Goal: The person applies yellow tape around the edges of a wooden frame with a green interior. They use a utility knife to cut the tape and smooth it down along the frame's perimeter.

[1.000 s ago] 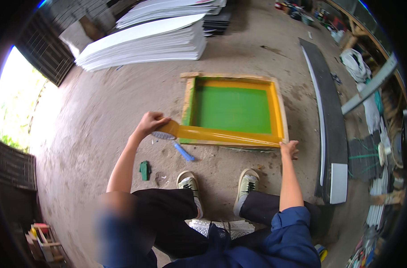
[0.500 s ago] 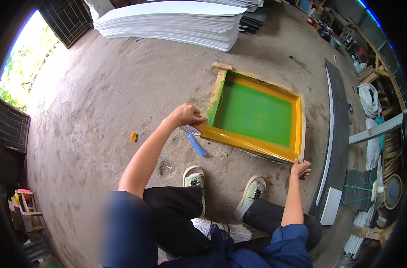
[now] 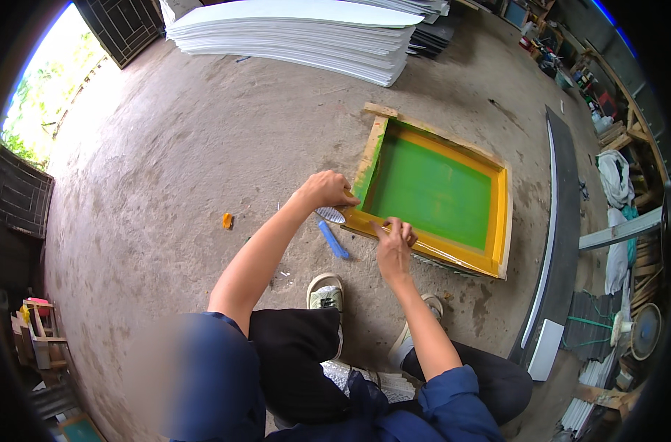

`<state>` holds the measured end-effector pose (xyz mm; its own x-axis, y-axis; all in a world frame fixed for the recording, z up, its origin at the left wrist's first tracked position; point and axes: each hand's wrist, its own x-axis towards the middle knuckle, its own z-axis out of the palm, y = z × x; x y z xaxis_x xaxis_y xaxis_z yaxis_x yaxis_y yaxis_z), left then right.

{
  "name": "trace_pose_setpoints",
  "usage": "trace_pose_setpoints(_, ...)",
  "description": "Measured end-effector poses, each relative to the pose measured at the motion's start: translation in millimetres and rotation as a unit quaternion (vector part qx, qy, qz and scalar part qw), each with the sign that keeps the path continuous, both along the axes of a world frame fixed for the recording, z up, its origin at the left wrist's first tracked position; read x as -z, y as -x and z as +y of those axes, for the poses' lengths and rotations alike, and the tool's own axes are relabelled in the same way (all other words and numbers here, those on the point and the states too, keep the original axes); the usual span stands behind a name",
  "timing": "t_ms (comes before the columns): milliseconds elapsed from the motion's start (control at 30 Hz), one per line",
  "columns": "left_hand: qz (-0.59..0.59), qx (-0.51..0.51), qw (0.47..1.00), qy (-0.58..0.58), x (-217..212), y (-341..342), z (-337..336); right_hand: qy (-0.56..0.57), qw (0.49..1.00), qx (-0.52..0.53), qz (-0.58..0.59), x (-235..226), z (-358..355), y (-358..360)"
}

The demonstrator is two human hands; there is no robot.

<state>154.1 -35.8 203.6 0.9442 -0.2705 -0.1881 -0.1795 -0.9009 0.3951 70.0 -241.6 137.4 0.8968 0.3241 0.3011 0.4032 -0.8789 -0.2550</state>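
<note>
A wooden screen-printing frame [image 3: 383, 110] with green mesh [image 3: 432, 193] rests on the concrete floor before me. Glossy amber tape [image 3: 453, 253] runs along its near and right sides. At the near left corner my left hand [image 3: 326, 190] is closed on the tape roll [image 3: 330, 214], whose pale core shows below the fingers. From the roll the tape reaches onto the near side. My right hand [image 3: 396, 249] touches that tape a little right of the roll, index finger stretched out and the others loosely bent. A slim blue tool like a box cutter [image 3: 334, 240] lies below the roll.
White sheets [image 3: 298, 40] form a tall stack at the back. A long dark board [image 3: 563, 206] lies to the right, with a small white panel [image 3: 546, 350] at its near end. An orange scrap [image 3: 227, 220] is on the floor at left. My shoes [image 3: 326, 293] are close to the frame.
My right hand has left the frame's near right corner and moved left along the taped near side, close to my left hand. The left hand stays on the roll. The view has shifted slightly.
</note>
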Motion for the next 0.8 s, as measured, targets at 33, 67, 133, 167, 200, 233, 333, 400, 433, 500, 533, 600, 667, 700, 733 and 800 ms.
trace_pose_setpoints(33,-0.003,0.003,1.000,-0.009,-0.5,0.0,-0.6,0.004,1.000,-0.008,-0.002,-0.7,5.8,0.8)
trace_pose_setpoints(67,-0.006,0.005,1.000,-0.017,0.5,-0.1,-0.5,0.008,1.000,-0.015,-0.004,-1.0,11.0,1.3)
trace_pose_setpoints(133,-0.019,0.011,0.999,-0.026,2.7,0.6,0.0,0.027,0.999,-0.029,-0.010,-1.0,16.9,0.0)
trace_pose_setpoints(167,-0.026,0.014,0.999,-0.029,2.5,1.1,-1.8,0.043,0.998,-0.034,-0.013,1.7,17.7,-1.5)
trace_pose_setpoints(200,-0.021,0.016,0.999,-0.040,2.5,1.5,-4.6,0.059,0.997,-0.039,-0.017,4.4,18.6,-2.3)
trace_pose_setpoints(233,-0.017,0.018,0.998,-0.052,2.6,2.2,-7.9,0.098,0.994,-0.037,-0.024,7.2,19.8,-1.3)
trace_pose_setpoints(333,-0.037,0.033,0.998,-0.041,4.5,7.1,-9.7,0.184,0.982,-0.032,-0.036,16.5,19.6,1.9)
trace_pose_setpoints(400,-0.039,0.032,0.999,0.019,10.2,10.4,0.5,0.196,0.980,-0.032,-0.032,17.7,21.9,3.0)
trace_pose_setpoints(433,-0.027,0.026,0.997,0.071,14.0,12.6,8.1,0.195,0.980,-0.033,-0.033,18.1,21.3,3.5)
trace_pose_setpoints(500,-0.012,0.010,0.991,0.134,19.9,16.3,20.3,0.191,0.980,-0.033,-0.034,18.3,21.0,3.6)
trace_pose_setpoints(533,-0.008,0.001,0.989,0.148,23.5,18.2,24.4,0.195,0.980,-0.031,-0.035,18.3,20.0,2.9)
trace_pose_setpoints(600,-0.036,-0.024,0.980,0.195,34.2,24.7,36.1,0.202,0.978,-0.029,-0.037,17.7,20.2,2.2)
trace_pose_setpoints(667,-0.097,-0.052,0.958,0.265,49.9,32.8,46.9,0.208,0.977,-0.031,-0.042,16.0,21.8,2.1)
trace_pose_setpoints(700,-0.052,-0.076,0.948,0.304,56.5,37.0,52.5,0.212,0.976,-0.032,-0.043,15.5,22.3,1.6)
trace_pose_setpoints(733,-0.008,-0.102,0.934,0.341,62.6,40.7,58.9,0.169,0.984,-0.030,-0.039,15.4,22.3,-1.0)
trace_pose_setpoints(800,0.053,-0.138,0.910,0.387,70.2,49.6,68.3,0.084,0.996,-0.027,-0.021,13.2,25.8,-0.5)
